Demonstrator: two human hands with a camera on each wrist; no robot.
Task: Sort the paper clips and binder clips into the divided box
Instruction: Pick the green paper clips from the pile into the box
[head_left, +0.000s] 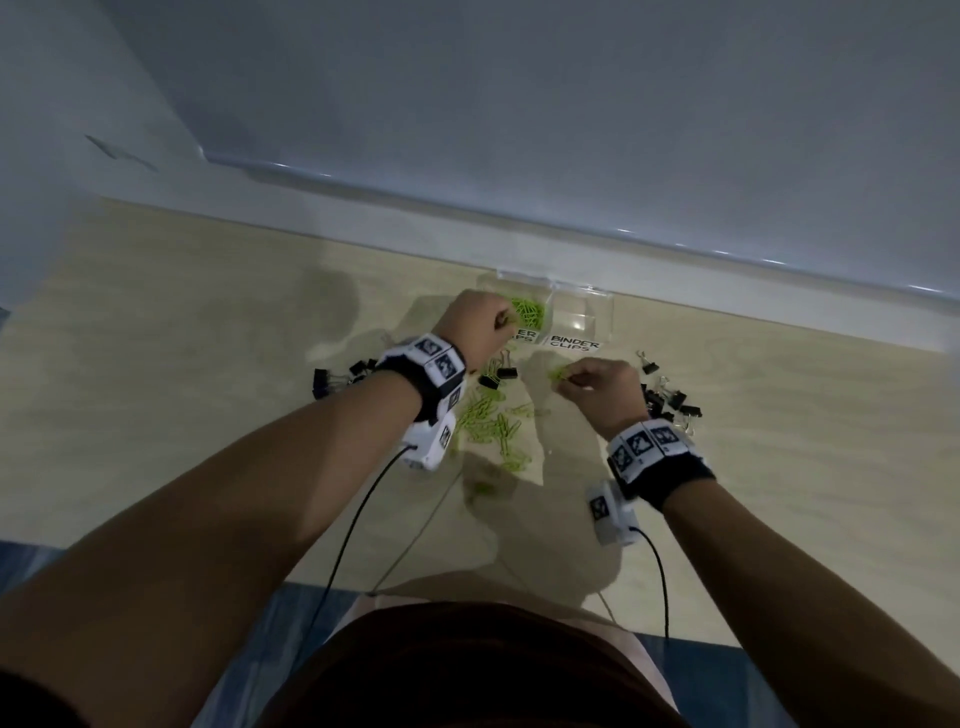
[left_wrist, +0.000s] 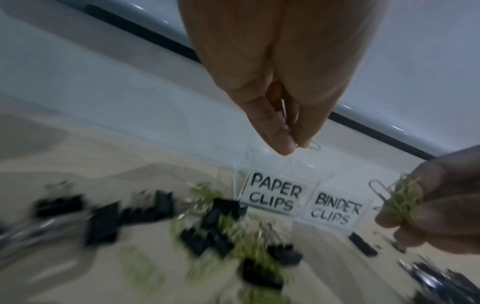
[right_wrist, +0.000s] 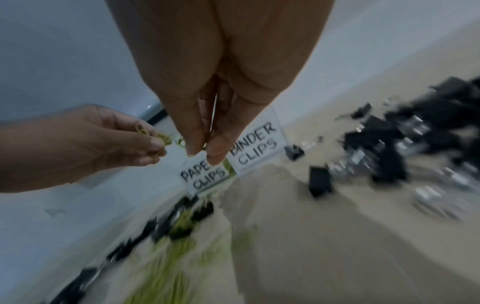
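A clear divided box (head_left: 551, 283) stands near the wall, labelled PAPER CLIPS (left_wrist: 274, 193) and BINDER CLIPS (left_wrist: 336, 209). Green paper clips (head_left: 531, 312) lie in its left compartment. My left hand (head_left: 506, 325) hovers over that compartment, and its thumb and fingers (left_wrist: 281, 142) pinch a few paper clips (left_wrist: 313, 146). My right hand (head_left: 569, 376) is lower, in front of the box, and pinches a small bunch of green paper clips (left_wrist: 401, 197). Loose green paper clips (head_left: 493, 421) lie on the table between my wrists.
Black binder clips lie in three groups: left (head_left: 337, 374), centre in front of the box (head_left: 501, 374), and right (head_left: 670, 400). A white wall ledge (head_left: 519, 228) runs just behind the box. Cables hang from both wrist cameras towards my body.
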